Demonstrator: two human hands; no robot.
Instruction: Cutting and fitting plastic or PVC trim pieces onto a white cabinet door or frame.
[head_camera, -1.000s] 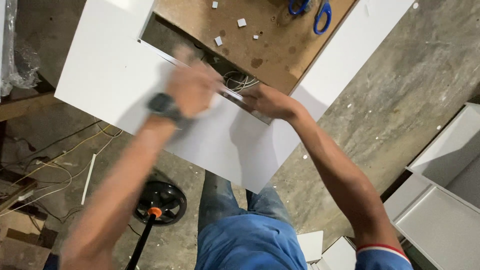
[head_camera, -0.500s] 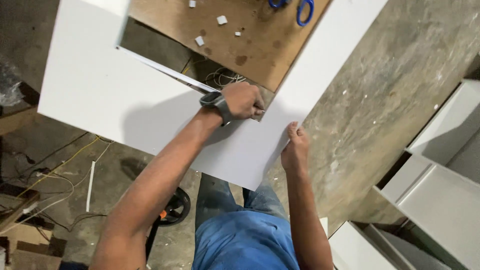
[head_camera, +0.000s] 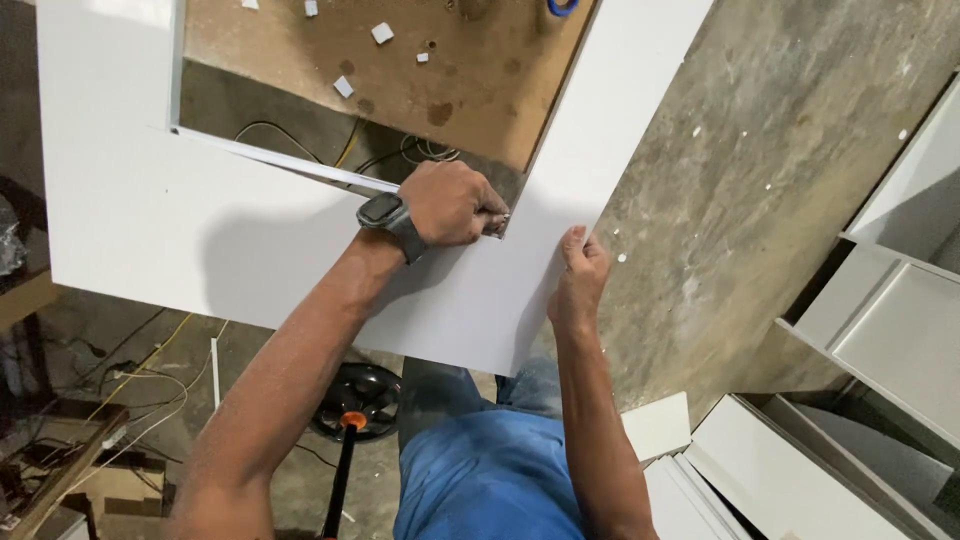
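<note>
Head view: white panel (head_camera: 200, 240) over brown tabletop (head_camera: 480, 90) — broad, stiff, smooth-faced, probably awkward rather than heavy. Left hand (head_camera: 455, 203) fisted at panel's inner cutout corner, pinching thin edge strip (head_camera: 290, 165) — flimsy. Right hand (head_camera: 578, 275) flat, fingers together, on panel's near edge; best gripped there.

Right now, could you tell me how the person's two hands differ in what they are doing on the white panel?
The left hand is closed in a fist at the inner edge of the white panel, gripping a thin white strip; the right hand lies flat with fingers extended at the panel's outer edge. The left wrist wears a watch; the right is bare. Both touch the panel.
</note>
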